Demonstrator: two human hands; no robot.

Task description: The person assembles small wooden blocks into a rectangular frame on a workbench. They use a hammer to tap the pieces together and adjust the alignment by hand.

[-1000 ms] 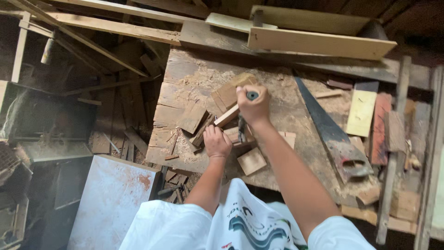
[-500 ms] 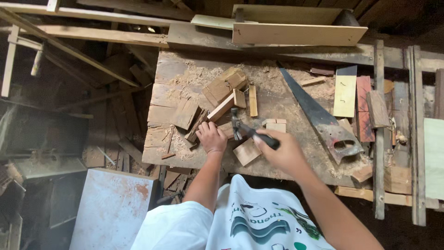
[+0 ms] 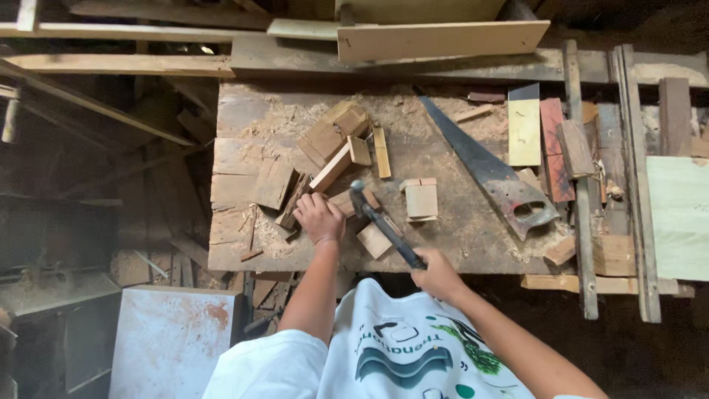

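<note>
At the far left, a pale panel (image 3: pixel 171 341) is leaning below the bench (image 3: pixel 236 244), whose top is lying strewn with sawdust and offcuts. The left hand (image 3: pixel 320 217) is resting on the bench near its front edge, fingers curled down over a small wood piece (image 3: pixel 341 201), pressing it in place; how much of it they are gripping is hard to tell from above. Just right of that hand, the hammer (image 3: pixel 384 225) is slanting across the work, its head sitting at the wood piece beside the left knuckles and its dark handle running down to the right. The right hand (image 3: pixel 437 273) is closing fully around the handle's end at the front edge of the bench. A square block (image 3: pixel 374 240) is lying under the handle, and another block (image 3: pixel 422 199) is sitting just right of the hammer head. Farther right, a handsaw (image 3: pixel 487 171) is lying diagonally, blade pointing up-left, with boards (image 3: pixel 550 140) stacking beyond it
</note>
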